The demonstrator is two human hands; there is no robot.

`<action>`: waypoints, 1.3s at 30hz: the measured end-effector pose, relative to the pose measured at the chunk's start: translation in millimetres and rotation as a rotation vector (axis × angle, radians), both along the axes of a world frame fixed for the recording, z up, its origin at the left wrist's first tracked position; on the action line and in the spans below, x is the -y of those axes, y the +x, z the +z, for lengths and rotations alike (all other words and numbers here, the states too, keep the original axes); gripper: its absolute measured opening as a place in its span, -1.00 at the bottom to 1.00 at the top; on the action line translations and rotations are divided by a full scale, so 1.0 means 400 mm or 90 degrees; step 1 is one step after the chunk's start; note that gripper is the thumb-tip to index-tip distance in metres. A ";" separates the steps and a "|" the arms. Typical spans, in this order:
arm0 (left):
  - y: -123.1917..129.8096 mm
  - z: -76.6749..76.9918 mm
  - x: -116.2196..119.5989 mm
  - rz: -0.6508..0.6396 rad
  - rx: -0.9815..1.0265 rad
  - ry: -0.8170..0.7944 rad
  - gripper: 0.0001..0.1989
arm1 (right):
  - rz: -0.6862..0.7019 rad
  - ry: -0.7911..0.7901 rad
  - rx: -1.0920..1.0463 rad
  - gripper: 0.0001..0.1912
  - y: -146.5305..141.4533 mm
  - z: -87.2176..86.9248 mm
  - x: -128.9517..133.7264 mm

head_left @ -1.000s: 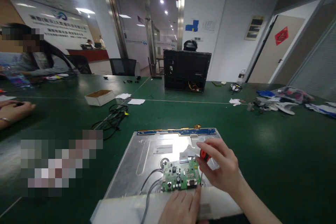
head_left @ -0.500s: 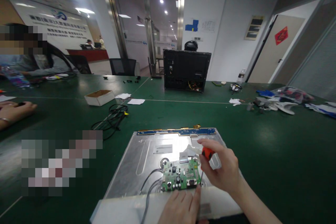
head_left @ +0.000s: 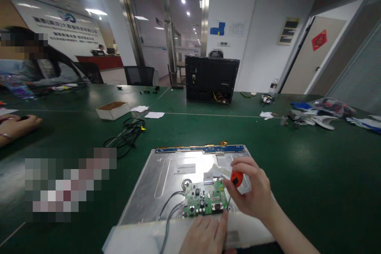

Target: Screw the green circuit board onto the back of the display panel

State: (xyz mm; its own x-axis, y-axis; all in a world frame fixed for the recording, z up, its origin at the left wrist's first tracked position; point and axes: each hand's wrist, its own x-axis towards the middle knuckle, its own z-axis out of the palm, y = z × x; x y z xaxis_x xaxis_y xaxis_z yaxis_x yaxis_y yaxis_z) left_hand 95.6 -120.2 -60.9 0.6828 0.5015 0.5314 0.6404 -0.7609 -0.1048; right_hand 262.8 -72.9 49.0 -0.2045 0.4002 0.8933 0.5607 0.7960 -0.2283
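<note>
Green table (head_left: 312,174) supports a metal panel (head_left: 143,194) at the 6 o'clock position of the view. Circuit board (head_left: 206,197) rests on the panel and serves as the dial centre. Right hand (head_left: 253,191), between 2 and 3 o'clock, holds the red-handled screwdriver (head_left: 236,178) in a narrow fingertip grip; the shaft slants down to the board's 4 o'clock corner. Left hand (head_left: 204,236), at 6 o'clock, lies palm down, fingers extended, grip loose. Black cables (head_left: 131,131) lie at 10 o'clock.
</note>
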 end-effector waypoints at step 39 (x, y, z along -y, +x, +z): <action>0.001 0.009 0.001 0.000 0.010 0.008 -0.52 | 0.013 -0.041 0.001 -0.73 0.017 -0.003 0.012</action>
State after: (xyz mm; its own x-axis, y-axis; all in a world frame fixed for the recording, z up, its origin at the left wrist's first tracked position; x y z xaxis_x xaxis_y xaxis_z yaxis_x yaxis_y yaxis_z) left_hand 96.0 -120.8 -57.2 0.6743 0.4942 0.5487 0.6417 -0.7599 -0.1042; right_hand 269.5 -77.7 47.9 -0.2145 0.4529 0.8654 0.5450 0.7907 -0.2787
